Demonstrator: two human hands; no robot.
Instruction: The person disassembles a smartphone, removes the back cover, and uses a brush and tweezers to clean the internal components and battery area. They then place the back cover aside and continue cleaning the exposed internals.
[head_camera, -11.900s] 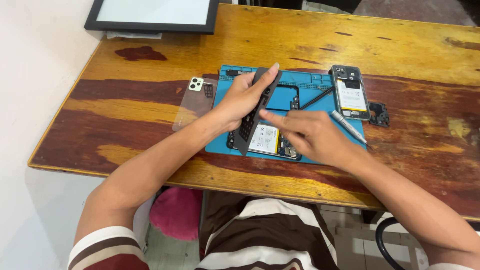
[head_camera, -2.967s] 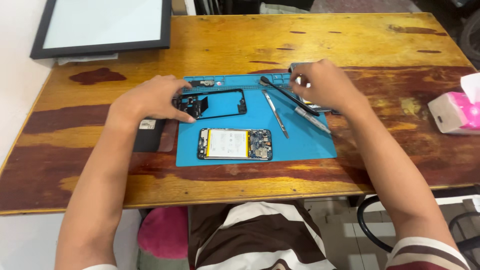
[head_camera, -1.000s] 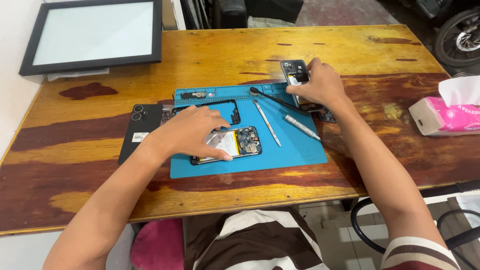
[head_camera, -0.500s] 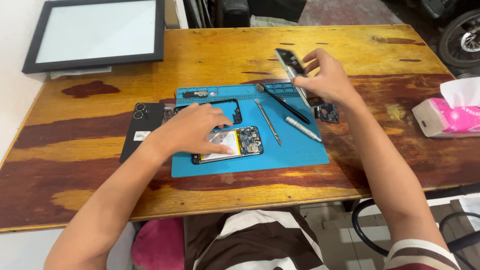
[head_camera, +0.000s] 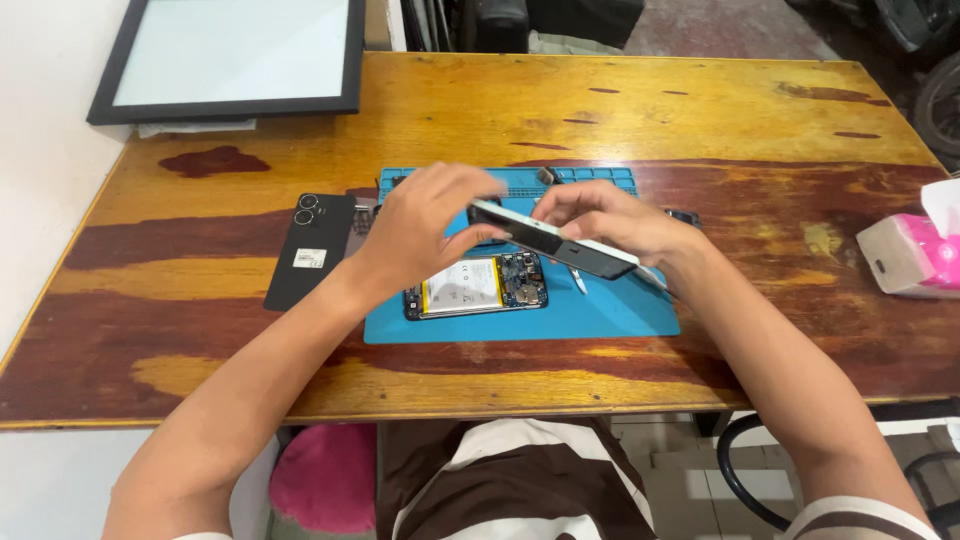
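While both hands grip it, one phone frame (head_camera: 555, 243), tilted, hangs above the blue mat (head_camera: 600, 315). Left hand (head_camera: 425, 225): fingers closed on its left end. Right hand (head_camera: 600, 215): fingers closed on its right part. Beneath: opened phone body (head_camera: 475, 285). Left of left hand: black back cover (head_camera: 308, 250), on table (head_camera: 500, 100).

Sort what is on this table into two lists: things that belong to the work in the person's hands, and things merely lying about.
In the work:
- phone part, held by left hand and right hand
- opened phone with its battery showing
- blue mat
- black back cover

Lying about:
- framed panel
- pink tissue pack
- wooden table
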